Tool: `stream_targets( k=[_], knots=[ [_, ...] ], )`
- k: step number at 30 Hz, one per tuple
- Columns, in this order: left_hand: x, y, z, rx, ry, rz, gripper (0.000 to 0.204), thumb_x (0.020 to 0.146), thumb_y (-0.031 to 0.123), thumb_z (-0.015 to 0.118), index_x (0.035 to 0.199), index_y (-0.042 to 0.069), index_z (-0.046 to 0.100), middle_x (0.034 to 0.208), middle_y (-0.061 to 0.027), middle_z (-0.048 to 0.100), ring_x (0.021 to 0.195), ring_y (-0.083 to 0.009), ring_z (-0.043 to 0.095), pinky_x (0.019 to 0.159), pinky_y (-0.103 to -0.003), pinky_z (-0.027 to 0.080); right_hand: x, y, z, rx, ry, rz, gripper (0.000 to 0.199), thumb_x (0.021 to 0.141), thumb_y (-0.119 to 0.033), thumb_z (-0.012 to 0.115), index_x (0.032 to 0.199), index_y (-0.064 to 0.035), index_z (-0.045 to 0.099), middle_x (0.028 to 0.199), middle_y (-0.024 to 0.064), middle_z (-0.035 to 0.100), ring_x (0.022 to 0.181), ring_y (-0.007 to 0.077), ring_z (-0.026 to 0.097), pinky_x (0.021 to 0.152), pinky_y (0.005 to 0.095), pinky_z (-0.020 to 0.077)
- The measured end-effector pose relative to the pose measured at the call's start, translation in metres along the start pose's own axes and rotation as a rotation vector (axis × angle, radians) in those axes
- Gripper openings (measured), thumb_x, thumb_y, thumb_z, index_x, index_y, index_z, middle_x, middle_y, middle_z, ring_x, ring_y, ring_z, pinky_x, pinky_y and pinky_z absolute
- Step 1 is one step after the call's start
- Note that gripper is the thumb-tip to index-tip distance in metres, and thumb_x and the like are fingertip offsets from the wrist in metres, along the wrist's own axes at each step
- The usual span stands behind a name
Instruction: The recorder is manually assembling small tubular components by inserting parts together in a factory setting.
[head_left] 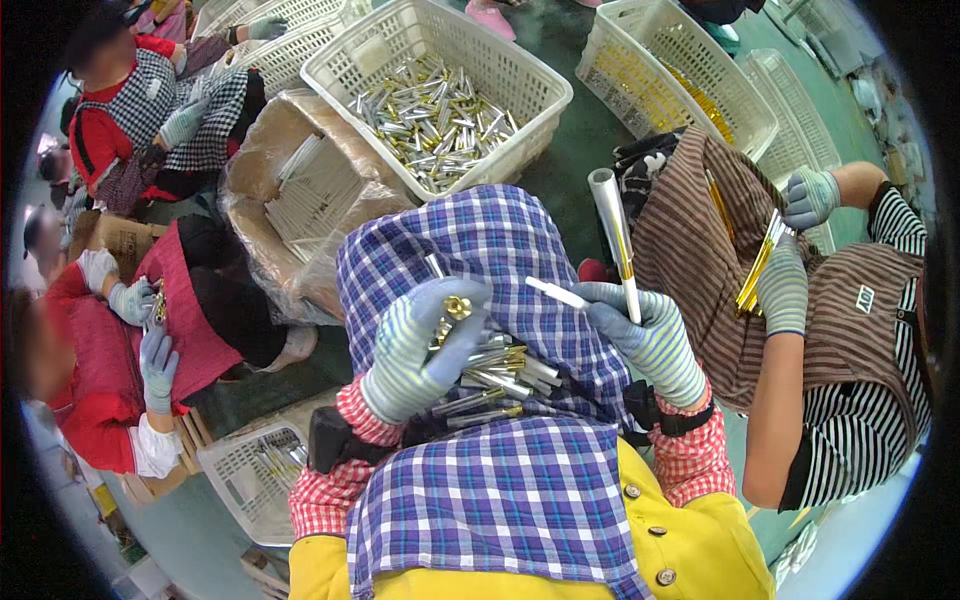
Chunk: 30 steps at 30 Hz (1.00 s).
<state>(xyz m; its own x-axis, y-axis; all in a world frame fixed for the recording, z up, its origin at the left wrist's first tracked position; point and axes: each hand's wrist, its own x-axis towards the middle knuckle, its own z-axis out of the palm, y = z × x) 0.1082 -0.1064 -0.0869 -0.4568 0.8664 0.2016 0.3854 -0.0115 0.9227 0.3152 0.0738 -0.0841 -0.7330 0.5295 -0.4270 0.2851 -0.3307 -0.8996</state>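
Note:
My left hand [425, 345], in a striped glove, is closed round small metal tubes; one gold open end [457, 307] faces up between thumb and fingers. In my right glove [650, 340], a slim white stick [557, 292] is pinched between thumb and fingertips and points toward the left hand. A long silver tube with a gold stripe [614, 235] rises from the right hand; whether the fingers grip it is hard to see. Several short silver and gold tubes [500, 375] lie in my lap on the blue checked apron [480, 500].
Ahead stands a white crate [555, 110] of silver and gold tubes. Beside it, a lined carton [245, 190] holds white sticks. Another crate [600, 80] stands far right. A co-worker [850, 300] at the right holds tubes; others [110, 340] sit left. A small basket [225, 480] is lower left.

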Motion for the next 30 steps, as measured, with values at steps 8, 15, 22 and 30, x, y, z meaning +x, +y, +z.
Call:
stream_targets(
  k=[8,15,22,30],
  knots=[
    [-0.012,0.022,-0.042,0.253,-0.404,0.066,0.038,0.087,0.010,0.065,0.125,0.006,0.061,0.096,-0.0174,0.070,0.079,-0.0336,0.071,0.069,-0.039,0.055,-0.016,-0.007,0.013,-0.237,-0.186,-0.011,0.022,0.092,-0.012,0.072,0.111,-0.0032,0.073,0.091,0.0015,0.074,0.080,0.0054,0.064,0.074,0.0232,0.0518],
    [-0.029,0.007,-0.041,0.200,-0.542,0.140,0.040,0.087,0.012,0.066,0.127,0.008,0.062,0.105,-0.0162,0.071,0.090,-0.0340,0.070,0.077,-0.038,0.056,-0.014,-0.003,0.014,-0.651,-0.374,-0.279,0.029,0.084,-0.023,0.079,0.110,-0.0113,0.075,0.085,0.0094,0.074,0.072,0.0193,0.071,0.069,0.0274,0.0545],
    [-0.062,0.009,-0.034,-0.177,-0.555,-0.341,0.031,0.094,0.016,0.066,0.124,0.008,0.066,0.114,-0.0124,0.072,0.098,-0.0183,0.071,0.084,-0.030,0.055,-0.020,0.011,0.030,-0.756,-0.476,-0.231,0.036,0.082,-0.025,0.077,0.118,-0.0204,0.073,0.086,0.0122,0.072,0.074,0.0259,0.070,0.068,0.0329,0.0535],
    [-0.051,-0.004,-0.027,-0.110,-0.539,-0.118,0.030,0.095,0.015,0.063,0.123,0.005,0.065,0.120,-0.0151,0.067,0.105,-0.0236,0.068,0.088,-0.033,0.054,-0.020,0.016,0.036,-0.678,-0.453,-0.109,0.035,0.085,-0.036,0.075,0.115,-0.0187,0.073,0.085,0.0106,0.073,0.075,0.0263,0.071,0.068,0.0327,0.0541]
  ],
)
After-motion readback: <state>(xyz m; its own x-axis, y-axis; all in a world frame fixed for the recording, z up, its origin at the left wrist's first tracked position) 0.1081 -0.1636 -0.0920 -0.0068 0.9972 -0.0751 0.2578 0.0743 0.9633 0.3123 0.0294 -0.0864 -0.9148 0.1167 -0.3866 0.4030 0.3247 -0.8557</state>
